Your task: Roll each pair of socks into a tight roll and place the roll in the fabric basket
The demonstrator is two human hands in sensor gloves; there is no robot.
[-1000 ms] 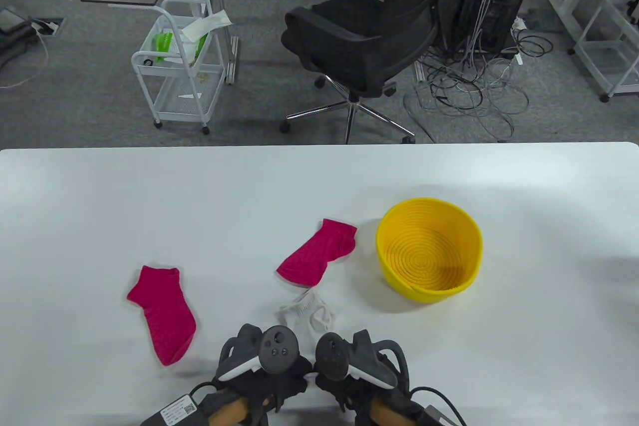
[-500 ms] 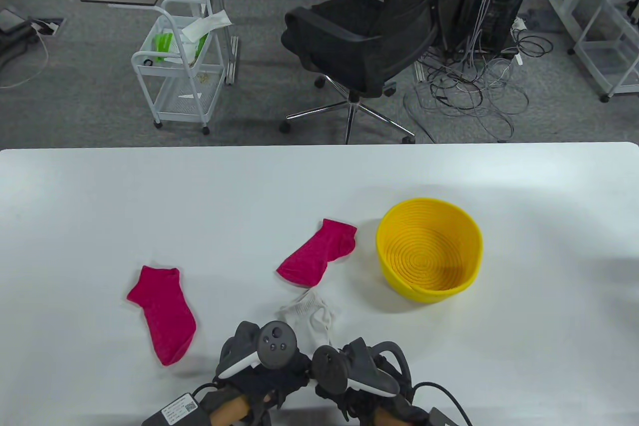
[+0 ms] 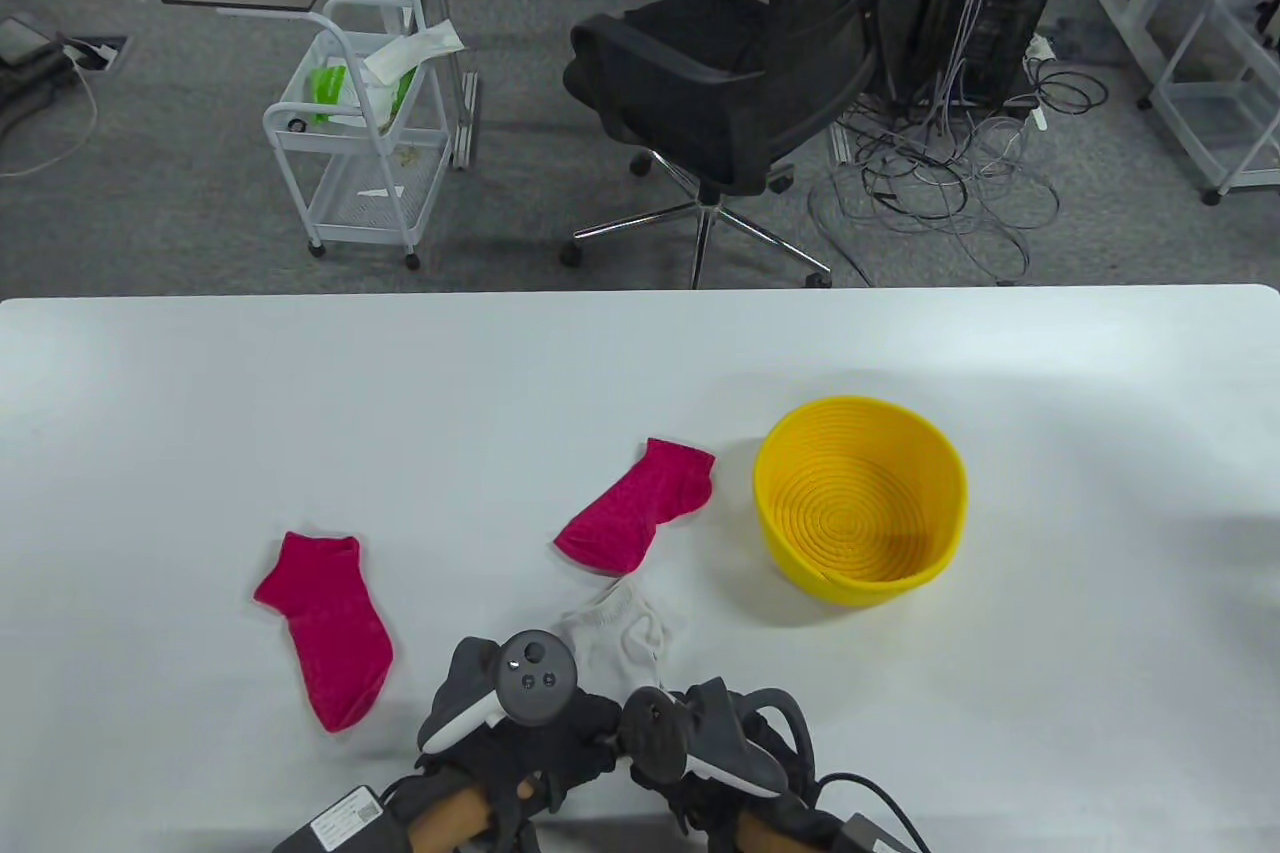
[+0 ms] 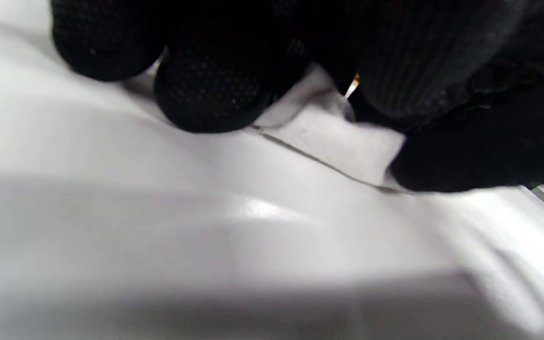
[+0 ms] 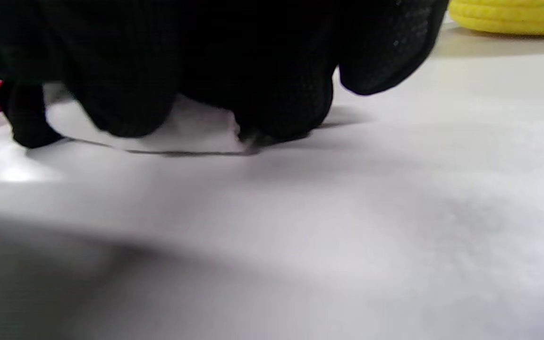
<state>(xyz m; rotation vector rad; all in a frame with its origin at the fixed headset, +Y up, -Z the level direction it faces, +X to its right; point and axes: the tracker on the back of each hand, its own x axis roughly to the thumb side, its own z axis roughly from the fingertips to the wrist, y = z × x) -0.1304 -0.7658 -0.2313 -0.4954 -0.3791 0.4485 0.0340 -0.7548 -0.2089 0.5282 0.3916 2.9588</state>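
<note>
A white sock pair [image 3: 615,635] lies bunched near the table's front edge, its near end hidden under my hands. My left hand [image 3: 545,743] curls over that end; in the left wrist view its fingers [image 4: 210,94] and thumb pinch the white sock fabric [image 4: 319,137]. My right hand [image 3: 690,753] sits beside it, its fingers [image 5: 276,94] curled down on the white sock [image 5: 196,130]. One pink sock [image 3: 330,628] lies flat at the left. A second pink sock [image 3: 635,508] lies just beyond the white pair. The yellow woven basket [image 3: 790,553] stands at the right with nothing in it.
The white table [image 3: 200,413] stretches wide on both sides. Beyond its far edge stand a black office chair [image 3: 740,63], a white cart [image 3: 355,143] and a tangle of cables [image 3: 940,173]. The basket's base [image 5: 513,16] shows in the right wrist view.
Both hands have drawn slightly toward the near edge and to the left. The white sock bundle has shifted with them and bunched tighter.
</note>
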